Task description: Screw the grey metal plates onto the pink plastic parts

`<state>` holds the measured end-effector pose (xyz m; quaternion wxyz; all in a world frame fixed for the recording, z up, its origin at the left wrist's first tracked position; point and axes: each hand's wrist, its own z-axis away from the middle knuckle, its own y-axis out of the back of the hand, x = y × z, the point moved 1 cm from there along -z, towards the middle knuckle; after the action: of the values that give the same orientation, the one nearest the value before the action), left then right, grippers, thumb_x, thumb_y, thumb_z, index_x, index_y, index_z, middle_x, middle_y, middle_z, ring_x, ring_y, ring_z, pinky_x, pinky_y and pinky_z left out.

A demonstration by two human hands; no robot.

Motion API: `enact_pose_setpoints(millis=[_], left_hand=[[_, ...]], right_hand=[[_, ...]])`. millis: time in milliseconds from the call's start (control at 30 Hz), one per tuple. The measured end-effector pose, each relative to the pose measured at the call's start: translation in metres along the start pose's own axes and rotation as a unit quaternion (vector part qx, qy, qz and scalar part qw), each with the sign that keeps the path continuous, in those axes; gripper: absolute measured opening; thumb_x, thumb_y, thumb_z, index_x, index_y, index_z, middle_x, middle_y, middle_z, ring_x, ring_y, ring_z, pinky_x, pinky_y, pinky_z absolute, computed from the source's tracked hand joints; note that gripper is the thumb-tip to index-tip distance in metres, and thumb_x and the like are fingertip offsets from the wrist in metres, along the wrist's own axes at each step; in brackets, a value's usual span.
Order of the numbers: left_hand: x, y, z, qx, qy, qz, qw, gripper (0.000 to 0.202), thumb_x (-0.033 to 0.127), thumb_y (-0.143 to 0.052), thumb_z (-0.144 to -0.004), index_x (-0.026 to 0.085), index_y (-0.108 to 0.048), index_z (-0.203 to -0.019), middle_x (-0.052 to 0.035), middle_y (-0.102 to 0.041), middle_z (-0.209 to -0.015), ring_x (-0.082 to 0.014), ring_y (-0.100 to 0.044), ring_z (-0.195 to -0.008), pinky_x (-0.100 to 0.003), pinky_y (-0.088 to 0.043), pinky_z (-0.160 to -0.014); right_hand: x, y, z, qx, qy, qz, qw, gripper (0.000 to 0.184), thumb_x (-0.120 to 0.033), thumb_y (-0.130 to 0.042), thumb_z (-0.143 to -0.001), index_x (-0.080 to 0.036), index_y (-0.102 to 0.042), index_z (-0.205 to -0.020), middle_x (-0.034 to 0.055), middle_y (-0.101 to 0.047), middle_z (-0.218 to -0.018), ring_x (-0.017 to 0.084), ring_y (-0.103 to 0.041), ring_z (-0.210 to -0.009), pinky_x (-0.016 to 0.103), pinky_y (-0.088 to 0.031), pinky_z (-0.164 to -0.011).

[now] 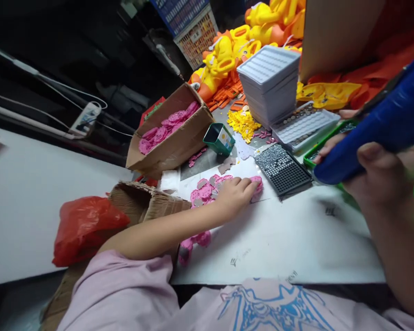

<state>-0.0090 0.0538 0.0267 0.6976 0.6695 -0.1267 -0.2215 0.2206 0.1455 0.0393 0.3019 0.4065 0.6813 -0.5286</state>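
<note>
Nearest the camera, the left hand (235, 195) lies palm-down on the white worktop (290, 243), fingers spread loosely over a small heap of pink plastic pieces (207, 189); it rests on them rather than closing round any one. A few more pink pieces (196, 241) lie by the forearm at the worktop's near edge. The right hand (376, 177) is wrapped firmly round a blue tool (376, 133), whose tip points toward a black grid tray (283, 169). As a judgement, the work looks to be in its middle: only a handful of pieces are out on the worktop, while the cardboard box (174, 138) behind them holds many more pink ones. To the left sit a red plastic bag (84, 227) and a torn carton (141, 202). Farther back stand a small green cup (220, 138), a scatter of yellow bits (243, 123), a part-filled white tray (303, 125) and a tall stack of white trays (271, 82), with yellow and orange toys (241, 41) heaped behind. The grid tray and green tray (326, 142) crowd the right hand's side.
</note>
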Motion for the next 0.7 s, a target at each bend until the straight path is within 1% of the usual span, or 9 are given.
enact_pose_setpoints(millis=[100, 167, 333, 433, 533, 633, 700], left_hand=[[0.0032, -0.0043, 0.0022, 0.006, -0.015, 0.001, 1.000, 0.037, 0.014, -0.046, -0.084, 0.010, -0.053, -0.120, -0.0146, -0.062, -0.104, -0.0263, -0.054, -0.086, -0.042, -0.048, -0.073], [0.0044, -0.0043, 0.0050, 0.009, -0.025, 0.012, 1.000, 0.037, 0.015, -0.049, -0.083, 0.011, -0.055, -0.119, -0.0142, -0.061, -0.105, -0.0267, -0.052, -0.088, -0.042, -0.047, -0.075], [0.0058, -0.0033, 0.0081, 0.011, -0.029, 0.055, 0.998, 0.036, 0.022, -0.054, -0.084, 0.013, -0.055, -0.119, -0.0132, -0.058, -0.109, -0.0260, -0.048, -0.098, -0.039, -0.047, -0.082], [0.0048, -0.0026, 0.0060, 0.027, -0.019, 0.124, 0.992, 0.031, 0.024, -0.056, -0.084, 0.014, -0.058, -0.113, -0.0125, -0.057, -0.108, -0.0245, -0.049, -0.098, -0.038, -0.046, -0.084], [0.0017, -0.0017, 0.0040, 0.049, 0.000, 0.187, 0.981, 0.026, 0.019, -0.058, -0.082, 0.014, -0.059, -0.107, -0.0123, -0.057, -0.107, -0.0236, -0.051, -0.098, -0.038, -0.045, -0.085], [-0.0019, -0.0017, 0.0037, 0.065, 0.016, 0.203, 0.977, 0.030, 0.017, -0.061, -0.080, 0.013, -0.056, -0.109, -0.0124, -0.055, -0.107, -0.0231, -0.052, -0.100, -0.037, -0.046, -0.086], [-0.0035, -0.0022, 0.0045, 0.076, 0.024, 0.212, 0.974, 0.033, 0.016, -0.062, -0.079, 0.014, -0.053, -0.111, -0.0123, -0.055, -0.108, -0.0233, -0.052, -0.101, -0.038, -0.047, -0.087]], right_hand=[[0.0025, 0.0039, -0.0016, -0.010, 0.004, -0.002, 1.000, 0.062, -0.048, -0.074, -0.054, -0.011, -0.049, -0.096, 0.0046, -0.049, -0.069, 0.013, -0.052, -0.060, 0.031, -0.047, -0.051], [0.0018, 0.0046, -0.0025, -0.007, 0.015, 0.004, 1.000, 0.058, -0.049, -0.073, -0.056, -0.009, -0.051, -0.092, 0.0051, -0.050, -0.069, 0.011, -0.052, -0.060, 0.030, -0.048, -0.053], [-0.0017, 0.0035, -0.0033, 0.000, 0.038, 0.011, 0.999, 0.058, -0.049, -0.073, -0.058, -0.010, -0.054, -0.097, 0.0041, -0.051, -0.070, 0.011, -0.053, -0.059, 0.028, -0.047, -0.051], [-0.0018, 0.0033, -0.0030, -0.005, 0.056, 0.011, 0.998, 0.053, -0.047, -0.072, -0.061, -0.009, -0.055, -0.094, 0.0046, -0.052, -0.069, 0.011, -0.053, -0.059, 0.028, -0.047, -0.053], [-0.0007, 0.0018, -0.0023, -0.011, 0.049, 0.004, 0.999, 0.056, -0.046, -0.073, -0.060, -0.008, -0.058, -0.098, 0.0054, -0.052, -0.067, 0.012, -0.053, -0.059, 0.030, -0.046, -0.051], [-0.0005, -0.0001, -0.0020, -0.009, 0.030, 0.004, 0.999, 0.060, -0.048, -0.075, -0.056, -0.008, -0.058, -0.097, 0.0042, -0.052, -0.067, 0.013, -0.053, -0.057, 0.031, -0.045, -0.049], [-0.0007, 0.0003, -0.0025, -0.012, 0.040, 0.007, 0.999, 0.056, -0.049, -0.074, -0.057, -0.009, -0.059, -0.093, 0.0035, -0.051, -0.066, 0.014, -0.053, -0.058, 0.030, -0.045, -0.049]])
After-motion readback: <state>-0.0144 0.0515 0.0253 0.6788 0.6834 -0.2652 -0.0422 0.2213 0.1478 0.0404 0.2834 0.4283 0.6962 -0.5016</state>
